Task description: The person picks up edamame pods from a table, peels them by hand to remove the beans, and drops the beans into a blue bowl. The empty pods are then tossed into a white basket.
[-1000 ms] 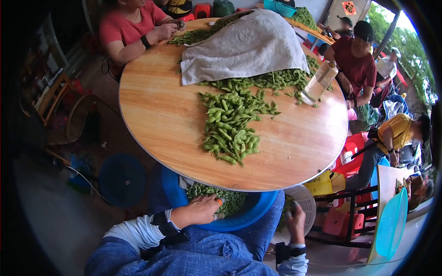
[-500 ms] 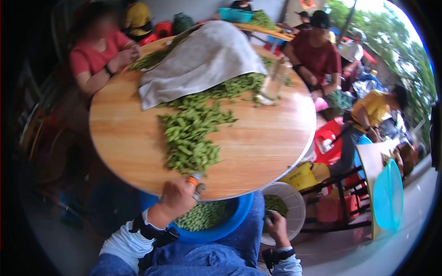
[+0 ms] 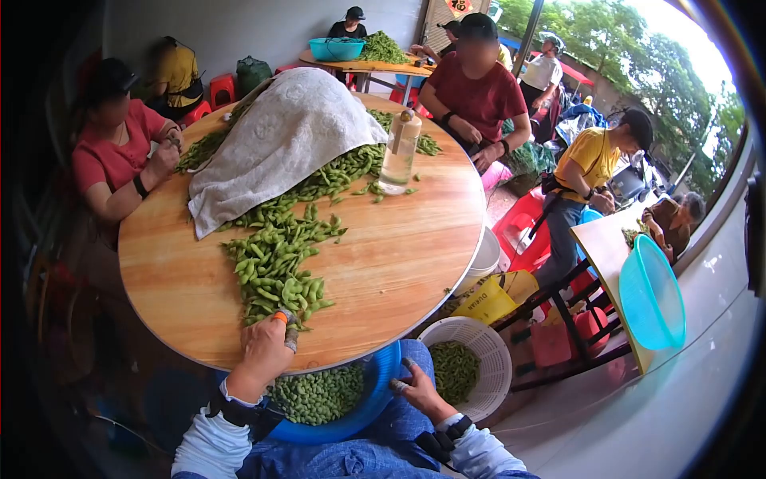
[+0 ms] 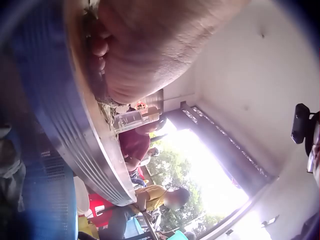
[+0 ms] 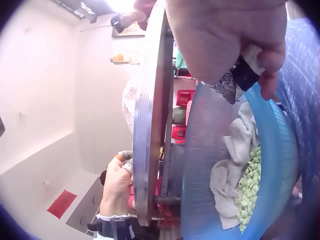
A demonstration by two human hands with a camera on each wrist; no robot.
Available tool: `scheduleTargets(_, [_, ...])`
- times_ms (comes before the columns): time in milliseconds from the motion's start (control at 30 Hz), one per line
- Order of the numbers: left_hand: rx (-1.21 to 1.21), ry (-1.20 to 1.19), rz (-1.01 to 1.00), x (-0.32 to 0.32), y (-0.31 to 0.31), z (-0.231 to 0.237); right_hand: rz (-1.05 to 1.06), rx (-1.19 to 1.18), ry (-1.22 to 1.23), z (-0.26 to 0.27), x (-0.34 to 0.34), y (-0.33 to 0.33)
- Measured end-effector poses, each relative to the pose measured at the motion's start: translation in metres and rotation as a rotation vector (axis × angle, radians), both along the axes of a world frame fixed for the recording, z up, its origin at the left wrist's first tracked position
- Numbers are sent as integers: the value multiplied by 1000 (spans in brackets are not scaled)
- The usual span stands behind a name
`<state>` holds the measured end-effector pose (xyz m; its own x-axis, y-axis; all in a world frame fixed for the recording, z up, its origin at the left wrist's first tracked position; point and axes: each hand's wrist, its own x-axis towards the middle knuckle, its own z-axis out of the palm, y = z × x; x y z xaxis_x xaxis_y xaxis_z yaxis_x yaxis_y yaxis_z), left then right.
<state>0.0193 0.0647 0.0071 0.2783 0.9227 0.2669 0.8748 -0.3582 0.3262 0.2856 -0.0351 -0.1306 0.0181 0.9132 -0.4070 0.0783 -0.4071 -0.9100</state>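
Green soybean pods (image 3: 275,263) lie in a heap on the round wooden table (image 3: 383,279). My left hand (image 3: 265,347), with an orange band on a finger, reaches over the near edge, fingertips right at the nearest pods. In the left wrist view its fingers (image 4: 99,47) are curled; I cannot tell whether they pinch a pod. Beneath the table edge, a blue basin (image 3: 386,371) on my lap holds shelled green beans (image 3: 319,397). My right hand (image 3: 423,395) hovers beside its right rim, dark coverings on the fingertips, thumb and finger apart, nothing between them.
A grey towel (image 3: 279,140) covers the bigger pod heap, beside a clear bottle (image 3: 399,156). A white basket (image 3: 496,359) with pods (image 3: 453,371) stands to my right, near a yellow bag (image 3: 488,303). Several people sit around; a turquoise basin (image 3: 653,295) leans at a side table.
My left hand has risen from the basin to the pods at the table's near edge. The right hand has moved from the white basket toward the basin, its fingers spreading. The view has swung right.
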Motion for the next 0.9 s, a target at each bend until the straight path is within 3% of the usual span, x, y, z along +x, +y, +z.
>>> scheduleTargets(100, [12,-6,-19,-6,-6,0,58,25,-140,-10,-4,-6])
scheduleTargets(167, [36,-33,-19,-13,-14,2,37,36,30,2,-12,-22])
scheduleTargets(300, [-50,-172,37,-28,-25,-5,43,-75,146,7,-10,-58])
scheduleTargets(333, [-132,-165,137,-28,-28,-1,42,-100,159,5,-6,-64])
scheduleTargets(433, [-21,-103,95,-32,-29,4,437,-13,-407,25,18,-60])
scheduleTargets(500, [-39,-124,126,-32,-30,4,271,-5,-323,29,23,-57])
scheduleTargets(567, [23,-89,118,-35,-27,0,238,157,-255,56,13,-46])
scheduleTargets(667, [-108,-170,107,-38,-27,8,206,202,-58,89,-19,-26])
scheduleTargets(767, [-302,-566,87,-42,-31,2,330,300,7,106,-46,-6])
scheduleTargets(800, [-404,-834,60,-40,-33,-4,323,272,113,113,-57,1])
scheduleTargets(900, [-767,-1180,33,-30,-46,13,305,196,350,133,-87,22])
